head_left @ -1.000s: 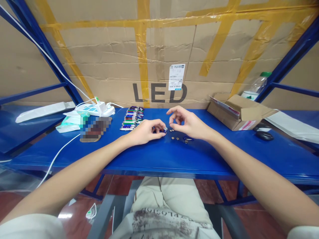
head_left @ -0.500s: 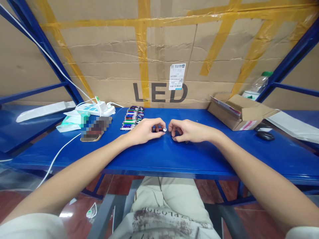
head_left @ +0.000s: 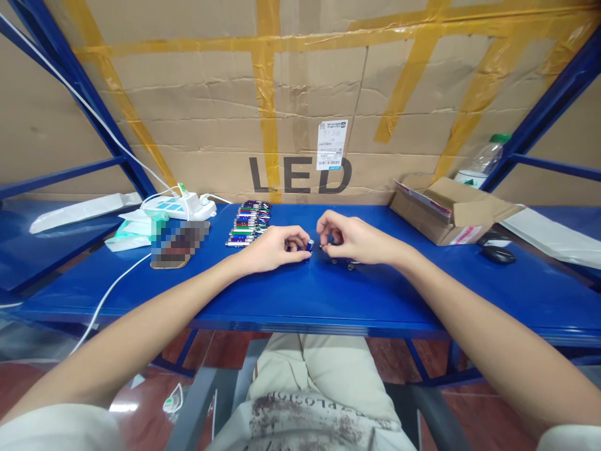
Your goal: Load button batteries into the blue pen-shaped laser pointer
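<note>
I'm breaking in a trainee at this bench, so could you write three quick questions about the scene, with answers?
1. Which hand holds the small silver-ended cylinder?
2. True or false: the green-capped bottle stands behind the open box.
3. Fill in: the black letters on the large cardboard panel spell ___.

Key: 1. the left hand; 2. true; 3. LED.
</note>
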`<state>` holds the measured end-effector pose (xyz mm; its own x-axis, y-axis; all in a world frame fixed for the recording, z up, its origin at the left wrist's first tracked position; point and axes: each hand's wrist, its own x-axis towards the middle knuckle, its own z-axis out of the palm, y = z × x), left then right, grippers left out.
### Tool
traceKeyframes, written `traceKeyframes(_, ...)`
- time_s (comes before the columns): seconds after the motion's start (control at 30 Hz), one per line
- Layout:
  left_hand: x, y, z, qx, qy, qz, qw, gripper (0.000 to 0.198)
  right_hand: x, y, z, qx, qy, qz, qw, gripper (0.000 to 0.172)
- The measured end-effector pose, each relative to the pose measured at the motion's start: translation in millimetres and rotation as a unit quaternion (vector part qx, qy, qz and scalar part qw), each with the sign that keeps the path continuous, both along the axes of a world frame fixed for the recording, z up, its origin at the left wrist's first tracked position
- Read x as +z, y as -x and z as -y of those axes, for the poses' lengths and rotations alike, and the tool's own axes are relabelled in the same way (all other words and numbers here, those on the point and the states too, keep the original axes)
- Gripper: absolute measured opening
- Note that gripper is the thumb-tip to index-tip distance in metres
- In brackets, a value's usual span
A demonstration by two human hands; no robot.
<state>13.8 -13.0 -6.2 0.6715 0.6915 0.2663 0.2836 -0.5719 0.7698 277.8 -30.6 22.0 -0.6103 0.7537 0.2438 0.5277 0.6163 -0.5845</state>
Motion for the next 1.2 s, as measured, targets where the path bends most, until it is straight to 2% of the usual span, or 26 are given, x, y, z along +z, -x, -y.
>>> traceKeyframes(0.1, 2.4, -1.0, 2.0, -0.003, -0.01, -0.006, 1.0, 0.029, 1.1, 0.8, 1.4, -0.005, -0.031, -0.09, 0.995, 0.032)
traceKeyframes(0.2, 3.8, -1.9, 3.3, -0.009, -0.017, -0.012, 1.0, 0.029, 0.5, 4.0, 3.2, 0.007, -0.025, -0.133, 0.991, 0.034)
traceKeyframes(0.4, 2.6, -1.7, 2.4, -0.014, -0.033, -0.007, 0.999, 0.027, -0.6, 8.3, 5.7, 0.022, -0.002, -0.115, 0.993, 0.036)
traceKeyframes(0.93, 5.0, -0.9, 2.8, -0.01, -0.051, -0.017, 0.998, 0.028, 2.8, 8.3, 8.2, 0.028, 0.0, -0.107, 0.994, 0.036)
traceKeyframes(1.1, 6.4, -0.8, 2.2, 0.006, -0.07, -0.012, 0.997, 0.026, 5.3, 2.6, 5.4, -0.009, -0.032, -0.096, 0.995, 0.03)
traceKeyframes(1.2, 7.5, -0.5, 2.5, 0.015, -0.081, -0.009, 0.997, 0.025, 10.4, -4.6, 2.8, -0.033, -0.05, -0.023, 0.998, 0.023)
